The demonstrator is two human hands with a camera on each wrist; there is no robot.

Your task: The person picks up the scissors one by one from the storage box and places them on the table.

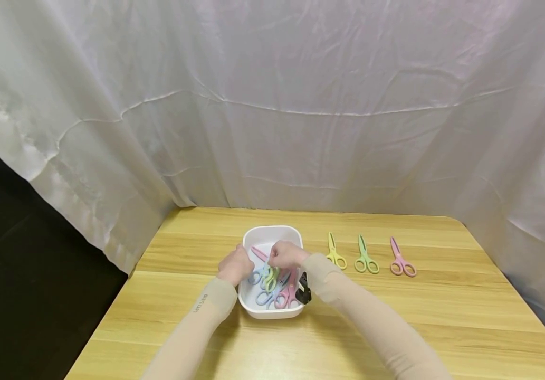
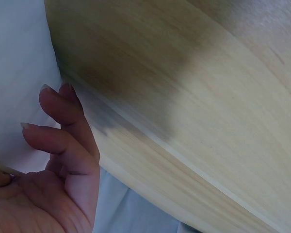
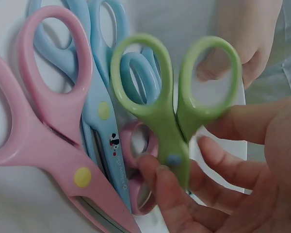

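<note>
A white plastic bin (image 1: 274, 315) holds several pink and blue scissors. My left hand (image 1: 236, 264) grips its left rim; in the left wrist view, curled fingers (image 2: 63, 145) lie along the outer wall. Over the bin, my right hand (image 1: 289, 254) pinches a pair of green scissors (image 3: 167, 131) near the pivot, handle loops pointing away from the palm. Large pink scissors (image 3: 53, 155) and blue scissors (image 3: 98, 97) with a small panda print lie beside them. Smaller pink handle loops (image 3: 153, 141) show partly behind the right fingertips.
To the bin's right, yellow scissors (image 1: 333, 253), green scissors (image 1: 364, 255) and pink scissors (image 1: 398, 258) lie in a row on the wooden table (image 1: 395, 311), blades pointing away. A pale curtain (image 1: 300, 148) hangs behind the table and along its sides.
</note>
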